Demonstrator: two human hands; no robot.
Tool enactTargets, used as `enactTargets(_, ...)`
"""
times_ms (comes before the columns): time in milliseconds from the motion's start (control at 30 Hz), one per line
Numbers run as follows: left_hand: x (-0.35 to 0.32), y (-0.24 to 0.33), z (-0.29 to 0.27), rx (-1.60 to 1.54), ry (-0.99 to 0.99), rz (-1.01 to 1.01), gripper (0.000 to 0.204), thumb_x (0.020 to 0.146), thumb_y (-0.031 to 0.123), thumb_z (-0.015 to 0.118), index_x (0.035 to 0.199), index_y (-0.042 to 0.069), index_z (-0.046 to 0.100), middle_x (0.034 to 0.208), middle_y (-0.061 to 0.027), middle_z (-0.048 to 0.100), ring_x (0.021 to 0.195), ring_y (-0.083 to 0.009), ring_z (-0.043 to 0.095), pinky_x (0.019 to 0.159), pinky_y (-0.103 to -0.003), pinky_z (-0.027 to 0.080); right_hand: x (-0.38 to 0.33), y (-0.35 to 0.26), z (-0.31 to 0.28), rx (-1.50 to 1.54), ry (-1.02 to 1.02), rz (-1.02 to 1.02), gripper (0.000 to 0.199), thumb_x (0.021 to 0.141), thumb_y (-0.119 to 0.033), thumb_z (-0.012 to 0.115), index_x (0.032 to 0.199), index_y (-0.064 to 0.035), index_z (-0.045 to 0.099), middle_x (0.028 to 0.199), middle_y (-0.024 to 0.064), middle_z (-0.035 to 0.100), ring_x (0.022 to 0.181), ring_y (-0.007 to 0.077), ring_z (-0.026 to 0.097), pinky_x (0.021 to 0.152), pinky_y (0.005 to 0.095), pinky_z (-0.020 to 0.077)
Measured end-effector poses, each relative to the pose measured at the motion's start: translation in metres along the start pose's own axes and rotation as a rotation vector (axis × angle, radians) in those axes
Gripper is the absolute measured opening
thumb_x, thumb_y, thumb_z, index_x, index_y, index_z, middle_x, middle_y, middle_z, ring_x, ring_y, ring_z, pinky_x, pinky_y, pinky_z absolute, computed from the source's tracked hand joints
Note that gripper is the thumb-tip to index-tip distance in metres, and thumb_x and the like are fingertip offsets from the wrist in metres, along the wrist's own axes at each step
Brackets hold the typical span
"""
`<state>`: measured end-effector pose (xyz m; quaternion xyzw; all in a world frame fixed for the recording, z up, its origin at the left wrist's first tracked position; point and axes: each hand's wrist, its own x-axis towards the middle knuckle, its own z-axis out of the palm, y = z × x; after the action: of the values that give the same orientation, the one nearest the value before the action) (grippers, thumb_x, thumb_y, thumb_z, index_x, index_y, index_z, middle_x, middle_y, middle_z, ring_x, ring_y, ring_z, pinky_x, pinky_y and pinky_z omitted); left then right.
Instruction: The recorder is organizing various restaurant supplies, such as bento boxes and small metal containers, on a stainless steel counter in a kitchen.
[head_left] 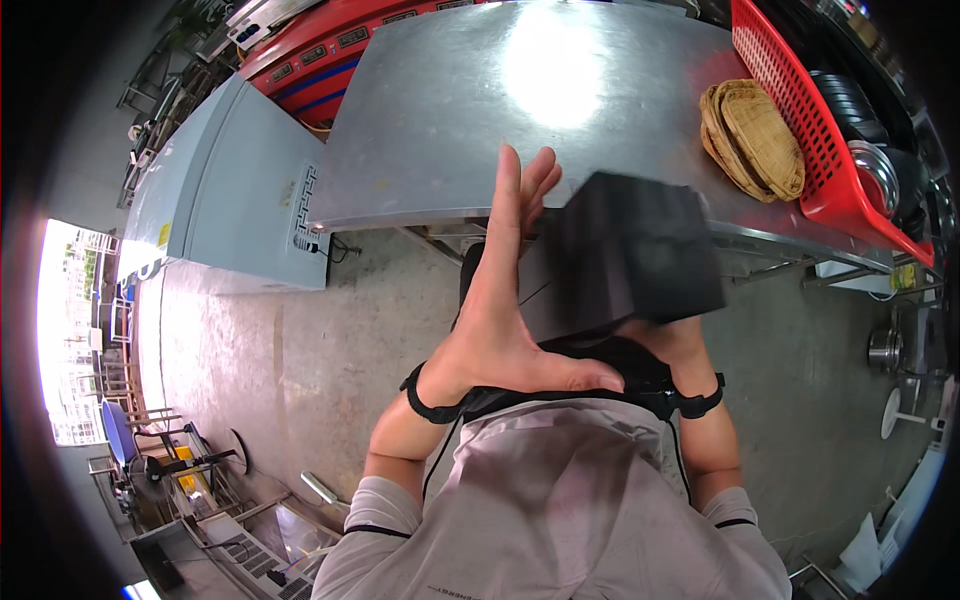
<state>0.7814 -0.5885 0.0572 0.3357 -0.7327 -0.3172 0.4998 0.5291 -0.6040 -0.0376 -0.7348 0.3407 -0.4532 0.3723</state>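
Note:
A black box-shaped thing (650, 250), smeared by motion, is held up in front of my body by my right hand (675, 342). Most of the right hand's fingers are hidden beneath and behind it. Just left of the box is my left hand (503, 320), open, its thumb stretched to the right and its fingers pointing up and away. Nothing is in that hand. Both wrists wear black straps. Beyond the hands stands a metal table (430, 130) with a bare front edge.
Woven baskets (752, 140) lie at the table's right, against a red plastic crate (830, 190) with black dishes and a metal bowl (875, 175). A white chest freezer (235, 180) stands left of the table. Chairs and racks (195, 460) crowd the lower left.

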Motion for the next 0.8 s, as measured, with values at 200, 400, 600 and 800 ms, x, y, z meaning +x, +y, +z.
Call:
enactTargets(200, -0.013, 0.005, 0.007, 0.072, -0.032, -0.059, 0.172, 0.056, 0.048, 0.108, 0.172, 0.003, -0.009, 0.172, -0.0296, 0.028, 0.158, -0.0439, 0.035, 0.127, -0.054, 0.029, -0.027, 0.034, -0.007, 1.29, 0.27, 0.092, 0.076, 0.094, -0.04, 0.083, 0.153, -0.0023, 0.053, 0.153, 0.0116, 0.06, 0.139, 0.029, 0.06, 0.114, 0.0473, 0.0516)
enactTargets(400, -0.018, 0.001, 0.032, -0.178, -0.002, -0.033, 0.161, 0.059, 0.032, 0.109, 0.172, 0.001, 0.0, 0.167, -0.0289, 0.034, 0.154, -0.0381, 0.041, 0.126, -0.05, 0.034, -0.023, 0.036, -0.011, 1.293, 0.122, -0.033, 0.078, 0.102, -0.052, 0.07, 0.158, -0.0011, 0.048, 0.16, 0.015, 0.054, 0.142, 0.0311, 0.058, 0.115, 0.0484, 0.0524)
enactTargets(600, -0.02, -0.002, 0.032, -0.081, 0.024, 0.039, 0.14, 0.061, 0.027, 0.107, 0.166, -0.003, 0.019, 0.161, -0.0291, 0.042, 0.148, -0.0365, 0.05, 0.122, -0.046, 0.04, 0.006, -0.006, 0.001, 1.171, 0.23, 0.27, 0.078, 0.112, -0.054, 0.046, 0.171, -0.0092, 0.022, 0.164, 0.0283, 0.041, 0.144, 0.043, 0.053, 0.117, 0.0566, 0.0506)
enactTargets(800, -0.015, -0.002, 0.021, -0.037, 0.0, 0.151, 0.129, 0.061, 0.034, 0.105, 0.159, -0.005, 0.031, 0.155, -0.03, 0.051, 0.142, -0.0373, 0.056, 0.118, -0.046, 0.045, 0.025, -0.044, 0.005, 1.298, 0.209, 0.188, 0.068, 0.116, -0.041, 0.045, 0.171, -0.011, 0.019, 0.158, 0.0343, 0.044, 0.138, 0.0417, 0.059, 0.111, 0.0516, 0.0579)
